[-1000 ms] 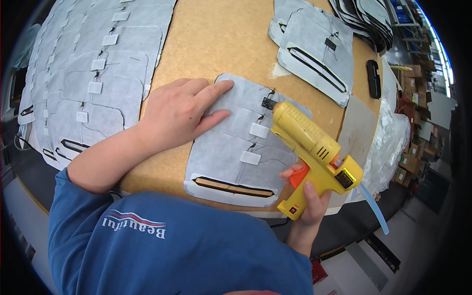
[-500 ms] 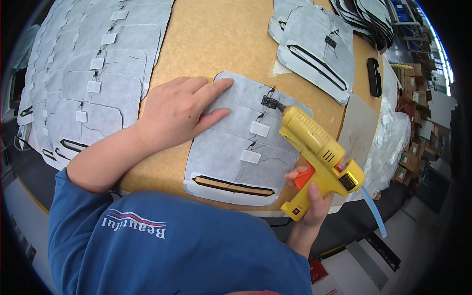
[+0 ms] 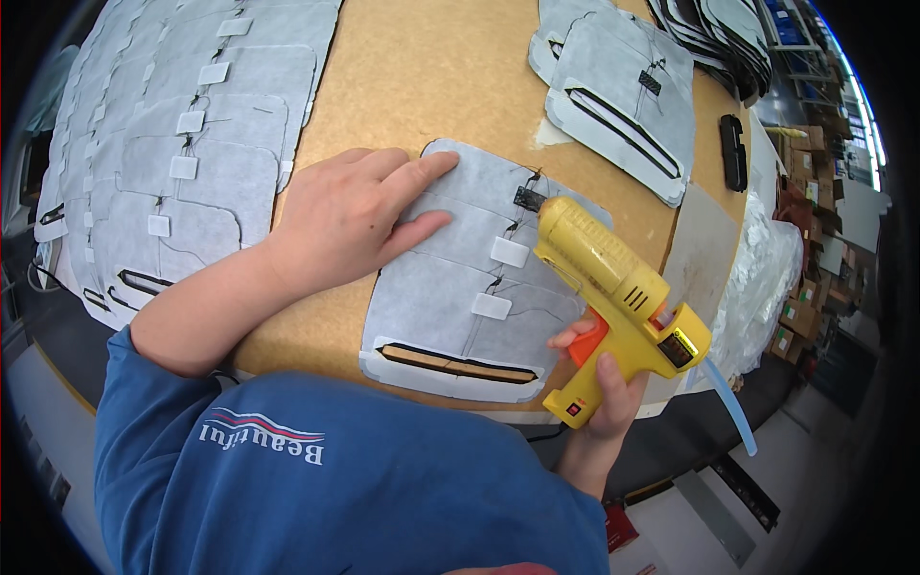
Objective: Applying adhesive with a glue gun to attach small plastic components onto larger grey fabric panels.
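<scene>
A grey fabric panel [image 3: 431,297] lies on the brown table before me, with thin wires, two white square patches [image 3: 509,251] and a slot near its lower edge. My left hand [image 3: 359,216] rests flat over its upper left edge, thumb and fingers apart. In my right hand [image 3: 613,393] is a yellow hot glue gun [image 3: 613,278], gripped by the handle, with fingers at the orange trigger [image 3: 588,341]. Its front end hangs beside the small black patch [image 3: 529,198] near the panel's top and hides the nozzle tip. A translucent blue glue stick [image 3: 732,407] protrudes from its rear.
Overlapping panels with white patches [image 3: 184,167] cover the table's left. More panels [image 3: 623,105] lie at the upper right, near a dark stack [image 3: 714,43]. A black tool-like object [image 3: 733,153] lies by the right edge, with clear plastic sheeting [image 3: 762,278] beyond it.
The glue gun's front end has shifted slightly left and up and seems raised; its nozzle was visible at the black patch before. My left hand has stayed in place.
</scene>
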Action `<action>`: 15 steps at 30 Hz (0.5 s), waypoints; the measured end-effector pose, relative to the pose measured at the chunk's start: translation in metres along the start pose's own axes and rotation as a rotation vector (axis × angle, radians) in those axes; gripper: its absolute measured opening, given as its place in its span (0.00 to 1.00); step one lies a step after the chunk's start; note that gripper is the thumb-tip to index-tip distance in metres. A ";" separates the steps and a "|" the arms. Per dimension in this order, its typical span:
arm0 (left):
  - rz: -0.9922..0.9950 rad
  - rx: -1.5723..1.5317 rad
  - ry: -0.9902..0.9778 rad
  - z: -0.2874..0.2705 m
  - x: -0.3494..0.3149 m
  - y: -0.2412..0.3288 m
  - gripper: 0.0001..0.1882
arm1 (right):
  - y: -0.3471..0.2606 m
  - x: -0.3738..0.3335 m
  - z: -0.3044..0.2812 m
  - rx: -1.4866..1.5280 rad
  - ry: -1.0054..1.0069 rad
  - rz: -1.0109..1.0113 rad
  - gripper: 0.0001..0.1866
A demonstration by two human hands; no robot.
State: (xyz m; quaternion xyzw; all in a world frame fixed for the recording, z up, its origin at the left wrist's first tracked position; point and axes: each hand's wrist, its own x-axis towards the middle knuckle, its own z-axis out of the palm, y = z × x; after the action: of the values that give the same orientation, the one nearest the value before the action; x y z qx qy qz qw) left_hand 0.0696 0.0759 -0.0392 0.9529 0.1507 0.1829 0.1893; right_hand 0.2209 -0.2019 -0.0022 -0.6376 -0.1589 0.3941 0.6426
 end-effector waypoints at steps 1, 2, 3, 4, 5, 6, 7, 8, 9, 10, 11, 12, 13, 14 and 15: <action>0.004 0.001 0.003 0.000 0.000 0.000 0.24 | -0.001 0.001 0.002 0.000 -0.002 0.002 0.27; 0.009 0.001 0.005 0.000 0.000 -0.001 0.24 | -0.002 0.002 0.003 -0.003 0.002 0.004 0.27; 0.007 0.001 0.004 0.001 0.000 -0.001 0.24 | -0.002 0.003 0.004 -0.006 0.005 0.006 0.27; 0.008 -0.001 0.006 0.000 0.000 -0.001 0.25 | -0.001 0.003 0.006 -0.005 0.005 0.008 0.27; 0.010 -0.003 0.007 0.001 0.000 -0.001 0.25 | 0.000 0.002 0.008 -0.042 0.030 -0.005 0.28; 0.009 -0.003 0.006 0.001 0.000 -0.001 0.25 | 0.001 0.002 0.010 -0.078 0.055 -0.019 0.29; 0.008 -0.002 0.003 0.001 0.000 -0.001 0.25 | 0.002 0.001 0.011 -0.077 0.055 -0.019 0.29; 0.006 -0.001 0.000 0.001 0.000 0.000 0.25 | 0.002 0.000 0.011 -0.065 0.063 -0.022 0.30; 0.006 -0.001 0.000 0.001 0.000 -0.001 0.25 | 0.002 -0.002 0.011 -0.054 0.072 -0.026 0.30; 0.006 0.001 -0.003 0.001 0.000 -0.001 0.25 | 0.002 -0.004 0.009 -0.055 0.072 -0.026 0.30; 0.006 0.003 -0.007 0.000 0.000 -0.001 0.25 | 0.001 -0.006 0.005 -0.017 0.045 -0.002 0.28; 0.007 0.003 -0.007 0.001 0.000 -0.001 0.25 | 0.001 -0.008 0.000 0.021 0.017 0.021 0.27; 0.008 0.001 -0.004 0.001 0.000 -0.001 0.25 | 0.003 -0.010 -0.005 0.022 0.018 0.021 0.27; 0.009 0.000 0.000 0.001 0.000 -0.001 0.25 | 0.004 -0.012 -0.011 0.001 0.007 0.026 0.26; 0.012 0.000 -0.001 0.001 0.000 0.000 0.25 | 0.006 -0.013 -0.014 -0.020 -0.001 0.032 0.26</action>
State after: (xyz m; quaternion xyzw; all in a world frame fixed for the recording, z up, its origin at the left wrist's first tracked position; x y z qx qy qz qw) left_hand 0.0701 0.0761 -0.0402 0.9538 0.1450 0.1834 0.1885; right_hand 0.2210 -0.2219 -0.0056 -0.6460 -0.1531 0.4031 0.6299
